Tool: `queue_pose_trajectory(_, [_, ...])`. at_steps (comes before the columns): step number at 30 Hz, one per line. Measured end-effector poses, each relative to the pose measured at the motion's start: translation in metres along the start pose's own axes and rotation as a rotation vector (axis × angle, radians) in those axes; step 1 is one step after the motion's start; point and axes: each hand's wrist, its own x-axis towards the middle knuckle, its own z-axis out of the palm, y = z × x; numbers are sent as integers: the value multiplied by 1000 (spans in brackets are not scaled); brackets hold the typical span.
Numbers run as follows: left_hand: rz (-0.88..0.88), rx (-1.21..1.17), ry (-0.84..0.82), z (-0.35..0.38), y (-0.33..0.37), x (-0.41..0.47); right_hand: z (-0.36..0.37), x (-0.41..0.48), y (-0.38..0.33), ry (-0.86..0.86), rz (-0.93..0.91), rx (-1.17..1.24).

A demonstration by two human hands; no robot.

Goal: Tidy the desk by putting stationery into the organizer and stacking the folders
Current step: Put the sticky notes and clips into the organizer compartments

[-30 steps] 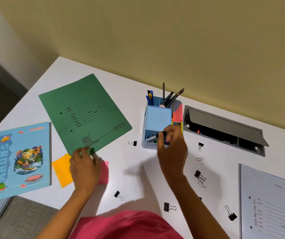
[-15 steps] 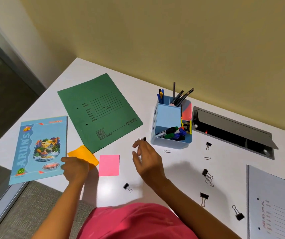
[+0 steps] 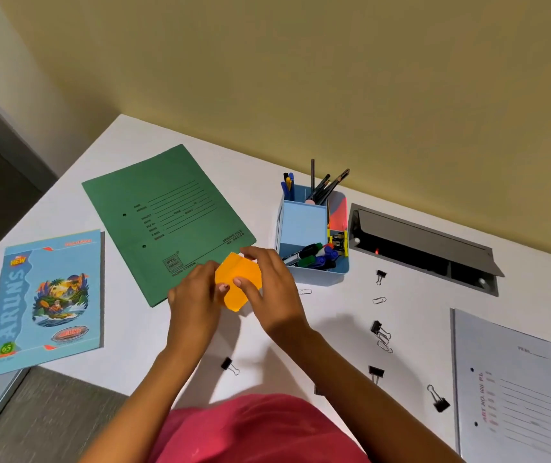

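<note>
2 hands pinch the pad [image 3: 239, 284] mid-frame, just left of the organizer [image 3: 314, 277]: left hand [image 3: 197, 295] at its left edge, right hand [image 3: 275, 292] over its right. Squeezed harder, the bowed pad may crease or shed sheets.

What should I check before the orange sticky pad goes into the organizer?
1. Grip on the orange sticky pad: left hand and right hand both pinch it: ok.
2. Pad flat: it looks bent: not ok.
3. Organizer upright: ok.
4. Room at its front: markers fill it: not ok.
5. Another free compartment: cannot tell.
6. Binder clips put away: loose on the desk: not ok.
</note>
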Motion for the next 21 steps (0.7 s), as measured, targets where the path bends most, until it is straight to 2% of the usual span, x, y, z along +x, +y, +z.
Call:
queue_pose_trajectory(5, [124, -90, -6, 12, 22, 24, -27, 5, 12, 186, -35, 35])
queue_pose_trajectory(8, [179, -111, 17, 22, 33, 37, -48, 14, 20, 364, 0, 46])
queue_pose_trajectory(13, [202, -63, -114, 43, 47, 59, -85, 40, 41, 654, 128, 29])
queue_pose_trajectory(16, [215, -40, -179, 55, 56, 70, -100, 57, 58, 719, 229, -93])
queue_pose_trajectory(21, [305, 79, -231, 75, 78, 95, -114, 83, 80, 729, 337, -183])
